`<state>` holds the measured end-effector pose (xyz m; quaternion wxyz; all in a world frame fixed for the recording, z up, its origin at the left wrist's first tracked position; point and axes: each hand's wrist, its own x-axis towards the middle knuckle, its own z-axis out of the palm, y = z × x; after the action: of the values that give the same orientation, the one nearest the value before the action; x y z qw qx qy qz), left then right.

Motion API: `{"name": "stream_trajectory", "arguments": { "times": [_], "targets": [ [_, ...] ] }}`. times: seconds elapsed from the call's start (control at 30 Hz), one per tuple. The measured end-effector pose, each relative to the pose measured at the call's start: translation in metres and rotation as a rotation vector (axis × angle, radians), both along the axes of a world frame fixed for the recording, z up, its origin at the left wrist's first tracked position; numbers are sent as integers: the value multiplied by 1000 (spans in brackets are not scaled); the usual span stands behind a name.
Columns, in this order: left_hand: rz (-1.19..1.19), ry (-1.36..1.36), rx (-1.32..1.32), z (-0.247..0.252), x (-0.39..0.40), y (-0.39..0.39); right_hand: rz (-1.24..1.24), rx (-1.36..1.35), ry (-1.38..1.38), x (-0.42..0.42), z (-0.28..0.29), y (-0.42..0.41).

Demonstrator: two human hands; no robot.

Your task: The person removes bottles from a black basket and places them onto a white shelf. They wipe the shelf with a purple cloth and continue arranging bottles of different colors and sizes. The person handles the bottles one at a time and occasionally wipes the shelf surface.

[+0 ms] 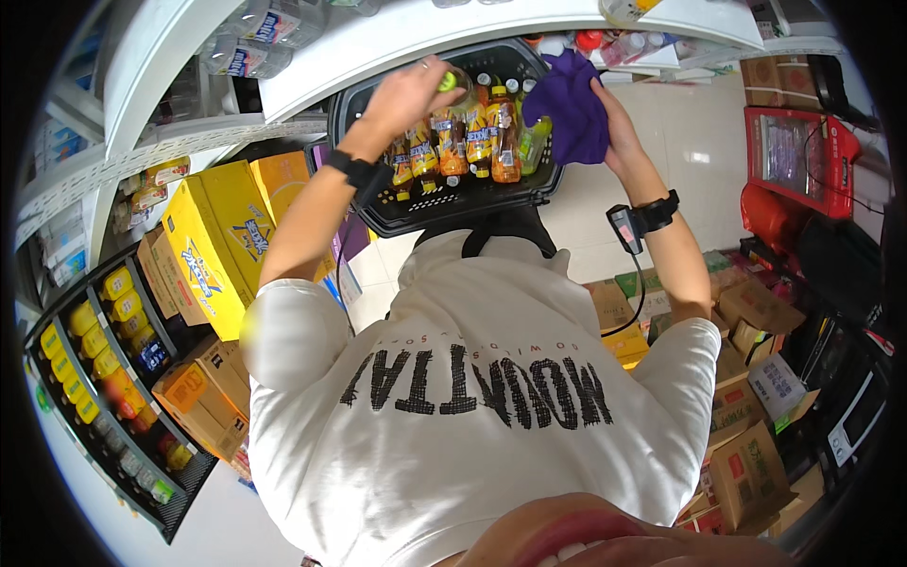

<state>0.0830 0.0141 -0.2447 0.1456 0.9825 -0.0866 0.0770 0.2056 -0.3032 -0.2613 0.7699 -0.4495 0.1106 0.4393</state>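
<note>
My left hand (407, 96) is above the left part of a black plastic basket (443, 212), with its fingers around a clear bottle with a green cap (447, 82). The lower part of that bottle is hard to make out. Purple cloth (570, 106) hangs bunched from my right hand (622, 135), over the basket's right rim. Inside the basket, several orange drink bottles with yellow caps (504, 138) lie side by side. A green bottle (533, 145) lies at their right, partly behind the cloth. Both my wrists wear black straps with small devices.
A white shelf (453, 42) runs along the far side, with clear bottles (266, 35) at its left. Yellow cartons (220, 241) are stacked at left, beside a black rack (117, 368) of packaged goods. Cardboard boxes (751, 468) and a red cabinet (801, 163) stand at right.
</note>
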Motion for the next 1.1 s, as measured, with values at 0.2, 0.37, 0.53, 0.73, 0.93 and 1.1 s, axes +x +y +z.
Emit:
{"name": "stream_trajectory", "arguments": {
  "times": [0.2,0.37,0.53,0.73,0.93,1.1],
  "targets": [
    [59,-300,-190,133,-3,-5,270,829,-47,12,63,47],
    [70,-387,-349,214,-4,-23,366,357,-1249,-22,140,102],
    [205,-407,-427,249,-22,-8,604,263,-1024,-32,107,101],
    [199,-438,-340,215,-31,-40,274,113,-1283,-61,122,105],
    [116,-530,-262,233,-44,-39,159,57,-1373,-66,143,111],
    [196,-589,-298,280,-62,-31,524,-39,-1340,-47,129,99]
  ]
}}
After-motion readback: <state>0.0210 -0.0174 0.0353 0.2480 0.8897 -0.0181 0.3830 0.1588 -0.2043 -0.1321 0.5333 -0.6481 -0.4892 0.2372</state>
